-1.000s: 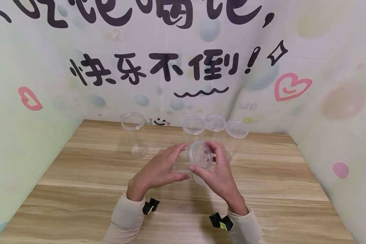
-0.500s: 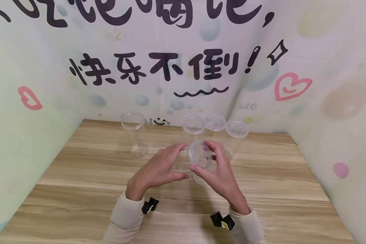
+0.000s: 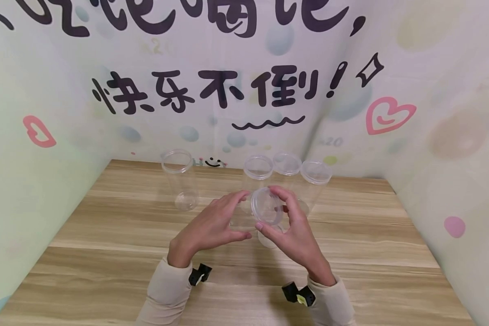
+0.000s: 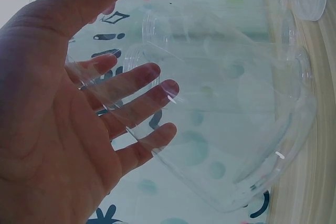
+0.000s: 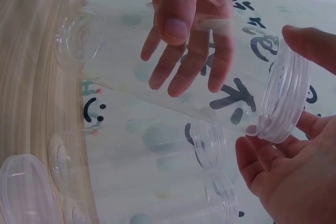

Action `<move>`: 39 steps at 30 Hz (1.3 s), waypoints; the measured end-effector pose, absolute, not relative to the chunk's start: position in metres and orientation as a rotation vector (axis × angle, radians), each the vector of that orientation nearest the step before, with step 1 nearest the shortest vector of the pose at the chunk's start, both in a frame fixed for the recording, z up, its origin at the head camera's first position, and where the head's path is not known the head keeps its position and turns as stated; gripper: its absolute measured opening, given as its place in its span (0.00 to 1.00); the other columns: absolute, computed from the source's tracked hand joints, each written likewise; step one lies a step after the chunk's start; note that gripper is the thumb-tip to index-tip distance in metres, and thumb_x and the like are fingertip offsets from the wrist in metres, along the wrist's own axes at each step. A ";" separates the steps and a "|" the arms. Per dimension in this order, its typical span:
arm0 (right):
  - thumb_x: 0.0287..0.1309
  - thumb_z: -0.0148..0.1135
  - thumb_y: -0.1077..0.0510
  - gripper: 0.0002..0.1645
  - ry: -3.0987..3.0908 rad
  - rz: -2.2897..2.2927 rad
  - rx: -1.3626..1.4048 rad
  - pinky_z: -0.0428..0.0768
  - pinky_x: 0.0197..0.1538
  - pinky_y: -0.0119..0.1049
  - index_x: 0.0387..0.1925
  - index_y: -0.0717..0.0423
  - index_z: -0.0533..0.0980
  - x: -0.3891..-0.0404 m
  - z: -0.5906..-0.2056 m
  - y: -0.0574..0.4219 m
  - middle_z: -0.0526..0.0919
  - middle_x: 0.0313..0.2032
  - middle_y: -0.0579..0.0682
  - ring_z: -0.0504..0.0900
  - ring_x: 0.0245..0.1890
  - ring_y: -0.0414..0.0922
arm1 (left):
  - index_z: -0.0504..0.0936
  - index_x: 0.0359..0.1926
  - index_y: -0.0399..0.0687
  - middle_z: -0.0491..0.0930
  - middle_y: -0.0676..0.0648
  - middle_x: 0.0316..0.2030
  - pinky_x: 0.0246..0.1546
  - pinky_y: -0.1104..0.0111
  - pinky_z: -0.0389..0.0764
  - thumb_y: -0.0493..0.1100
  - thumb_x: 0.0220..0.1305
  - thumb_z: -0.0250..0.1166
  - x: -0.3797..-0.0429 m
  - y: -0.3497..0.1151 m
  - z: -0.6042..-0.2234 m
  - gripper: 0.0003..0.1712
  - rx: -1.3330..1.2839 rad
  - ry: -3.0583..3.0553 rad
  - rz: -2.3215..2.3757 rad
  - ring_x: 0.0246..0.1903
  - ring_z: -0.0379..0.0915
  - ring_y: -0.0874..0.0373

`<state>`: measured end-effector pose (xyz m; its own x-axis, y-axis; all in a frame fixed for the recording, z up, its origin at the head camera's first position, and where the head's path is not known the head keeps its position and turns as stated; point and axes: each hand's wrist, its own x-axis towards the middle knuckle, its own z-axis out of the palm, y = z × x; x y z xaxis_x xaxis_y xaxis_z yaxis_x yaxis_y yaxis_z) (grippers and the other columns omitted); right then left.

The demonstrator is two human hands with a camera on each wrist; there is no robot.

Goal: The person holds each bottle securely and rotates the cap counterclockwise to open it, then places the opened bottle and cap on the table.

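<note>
A clear plastic jar [image 5: 123, 51] is held tilted above the table, its ribbed mouth end toward the right hand. My left hand [image 3: 212, 224] grips the jar's body, thumb on one side and fingers on the other; the fingers show through the clear wall in the left wrist view. My right hand [image 3: 295, 231] grips the clear screw lid [image 3: 265, 207] at the mouth, thumb and fingers around its rim. In the left wrist view the jar's round base [image 4: 278, 150] points to the lower right. Part of the right hand's fingers is hidden behind the lid.
On the wooden table [image 3: 106, 253] a pale round lid [image 3: 267, 239] lies below the hands. One clear jar [image 3: 179, 181] stands at the back left. Three more jars [image 3: 316, 174] stand close together at the back right, near the printed backdrop [image 3: 187, 54].
My right fingers have shifted a little around the lid, and the lid has turned and moved slightly left. The right wrist has swung slightly right. My left hand stays nearly still around the jar.
</note>
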<state>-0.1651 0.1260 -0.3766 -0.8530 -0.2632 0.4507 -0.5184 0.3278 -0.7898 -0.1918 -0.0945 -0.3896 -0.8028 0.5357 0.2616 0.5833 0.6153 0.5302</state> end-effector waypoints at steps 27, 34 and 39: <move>0.51 0.76 0.54 0.46 -2.619 1.411 0.355 0.75 0.43 0.42 0.65 0.63 0.62 -0.164 -0.377 0.121 0.70 0.58 0.58 0.73 0.52 0.51 | 0.62 0.71 0.43 0.71 0.45 0.65 0.64 0.50 0.69 0.56 0.53 0.75 -0.191 -0.096 -0.388 0.50 -0.900 -2.741 -0.726 0.66 0.67 0.51; 0.51 0.76 0.53 0.43 -2.600 1.405 0.376 0.75 0.43 0.38 0.64 0.61 0.65 -0.164 -0.376 0.121 0.72 0.56 0.55 0.73 0.51 0.49 | 0.63 0.71 0.43 0.72 0.44 0.64 0.64 0.50 0.69 0.55 0.53 0.75 -0.192 -0.096 -0.389 0.50 -0.916 -2.734 -0.741 0.65 0.68 0.51; 0.51 0.76 0.53 0.45 -2.586 1.426 0.394 0.76 0.43 0.39 0.66 0.60 0.64 -0.164 -0.376 0.121 0.71 0.57 0.54 0.73 0.51 0.48 | 0.62 0.71 0.43 0.71 0.45 0.65 0.64 0.50 0.69 0.56 0.53 0.75 -0.192 -0.096 -0.389 0.50 -0.911 -2.745 -0.745 0.65 0.67 0.51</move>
